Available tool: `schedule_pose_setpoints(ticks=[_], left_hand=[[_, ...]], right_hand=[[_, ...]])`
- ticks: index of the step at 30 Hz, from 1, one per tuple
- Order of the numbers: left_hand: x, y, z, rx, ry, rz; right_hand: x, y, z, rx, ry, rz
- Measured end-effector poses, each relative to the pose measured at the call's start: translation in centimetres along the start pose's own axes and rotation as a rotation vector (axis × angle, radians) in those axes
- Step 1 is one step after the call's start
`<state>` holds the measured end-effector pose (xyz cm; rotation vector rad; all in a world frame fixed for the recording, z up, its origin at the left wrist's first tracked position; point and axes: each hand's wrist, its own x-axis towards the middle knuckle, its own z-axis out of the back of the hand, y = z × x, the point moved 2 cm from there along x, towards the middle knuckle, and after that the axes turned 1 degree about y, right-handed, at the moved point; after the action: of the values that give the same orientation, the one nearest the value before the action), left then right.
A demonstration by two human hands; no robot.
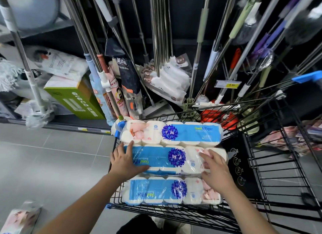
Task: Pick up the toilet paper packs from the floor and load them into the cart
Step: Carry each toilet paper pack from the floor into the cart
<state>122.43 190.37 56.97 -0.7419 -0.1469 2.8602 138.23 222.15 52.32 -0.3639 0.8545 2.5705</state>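
Looking down from my head, I see three toilet paper packs lying side by side across the black wire cart [191,214], each wrapped in glossy, crinkled clear plastic. Each has a bright blue band with a dark blue flower-shaped emblem and a pink picture at one end. The white rolls inside are plump cylinders that press rounded bulges into the wrap.

The far pack [170,133] shows five rolls along its length and rests against the cart's far edge. The middle pack [167,158] sits on top, overlapping the other two. The near pack [165,191] lies lower, by the cart's near rim. A fourth pack [19,218], blurred, lies on the floor at my lower left, well apart from the cart.

My left hand [125,160] lies flat on the left end of the middle pack, fingers spread, the thumb along its near edge. My right hand [216,169] rests on the right end of the same pack, fingers splayed over the pink print. Neither hand curls round the pack.

The floor [52,155] is smooth grey tile. Beyond the cart, many shiny metal mop handles [160,33] stand in a dark rack beside one green cardboard box [76,98]. One yellow price tag [228,84] hangs among the handles.
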Motion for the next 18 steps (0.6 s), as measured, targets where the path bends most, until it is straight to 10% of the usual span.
schedule_pose_setpoints(ticks=[18], left_hand=[[-4.4, -6.6, 18.3, -0.51, -0.51, -0.453]], right_hand=[[-1.1, 19.6, 19.4, 0.261, -0.381, 0.494]])
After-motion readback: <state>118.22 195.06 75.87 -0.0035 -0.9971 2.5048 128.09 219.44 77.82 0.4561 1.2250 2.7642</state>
